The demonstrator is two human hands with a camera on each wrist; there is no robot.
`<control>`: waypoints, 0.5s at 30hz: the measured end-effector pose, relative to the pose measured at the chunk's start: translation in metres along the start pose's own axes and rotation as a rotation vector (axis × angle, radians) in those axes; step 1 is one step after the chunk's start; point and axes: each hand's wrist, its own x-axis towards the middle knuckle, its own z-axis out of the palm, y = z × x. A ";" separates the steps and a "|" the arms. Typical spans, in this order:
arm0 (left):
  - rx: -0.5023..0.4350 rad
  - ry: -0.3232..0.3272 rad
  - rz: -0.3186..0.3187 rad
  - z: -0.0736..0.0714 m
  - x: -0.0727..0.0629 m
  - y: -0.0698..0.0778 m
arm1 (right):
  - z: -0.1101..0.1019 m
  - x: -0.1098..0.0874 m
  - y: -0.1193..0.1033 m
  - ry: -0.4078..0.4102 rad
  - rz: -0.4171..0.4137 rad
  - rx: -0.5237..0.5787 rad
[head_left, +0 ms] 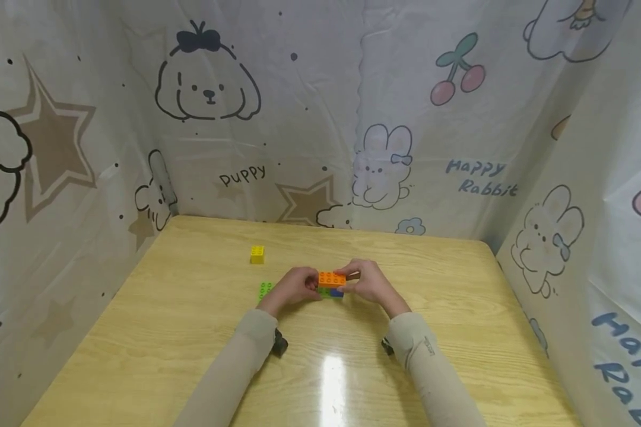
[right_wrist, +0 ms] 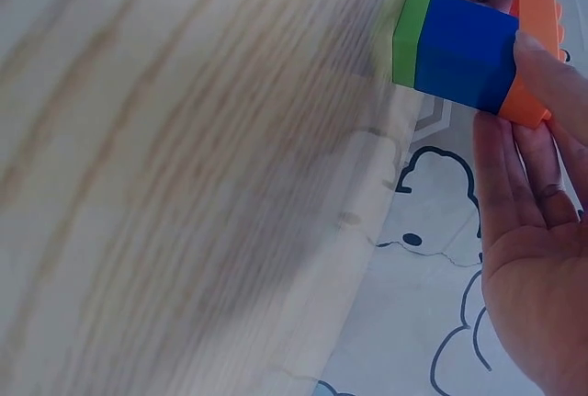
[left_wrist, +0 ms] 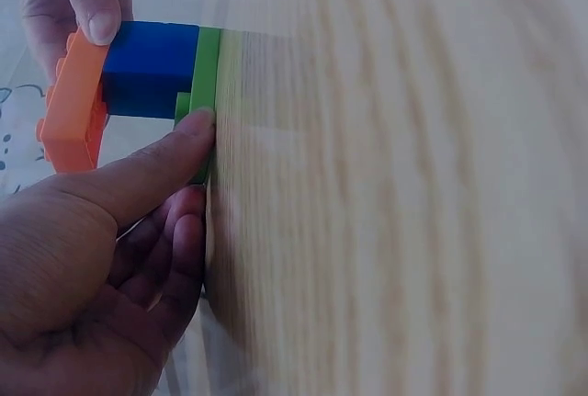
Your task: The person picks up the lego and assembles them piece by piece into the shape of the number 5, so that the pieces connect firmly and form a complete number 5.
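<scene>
A small stack of toy building bricks stands on the table between both hands. Its base is a flat green brick (left_wrist: 206, 70), with a blue brick (right_wrist: 467, 51) standing on one end. Across the top lies an orange brick (head_left: 332, 279), touching the blue one and jutting out over the green studs toward the left. The left hand (head_left: 295, 286) pinches the green base at its left end, thumb on its near side. At the right end, the right hand (head_left: 371, 280) grips the orange brick between thumb and fingers. Whether the orange brick is fully pressed down I cannot tell.
On the wooden table (head_left: 192, 332), another green brick (head_left: 265, 289) lies left of the left hand, partly hidden by it. A yellow brick (head_left: 257, 255) stands farther back. A printed curtain (head_left: 310, 118) encloses the back and sides.
</scene>
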 end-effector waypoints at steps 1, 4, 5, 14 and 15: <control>-0.005 -0.001 -0.003 0.001 0.000 0.000 | 0.000 0.000 0.001 0.000 0.000 0.002; -0.007 -0.001 -0.009 0.003 -0.001 -0.001 | 0.002 -0.001 0.003 0.002 0.000 0.006; -0.006 0.000 -0.009 0.003 -0.001 -0.001 | 0.002 -0.001 0.004 0.003 0.000 0.009; 0.008 0.010 0.001 0.002 -0.002 0.000 | 0.002 0.000 0.002 0.007 0.006 0.028; 0.010 0.011 0.003 0.001 -0.001 0.000 | 0.002 0.000 0.001 0.010 0.007 0.029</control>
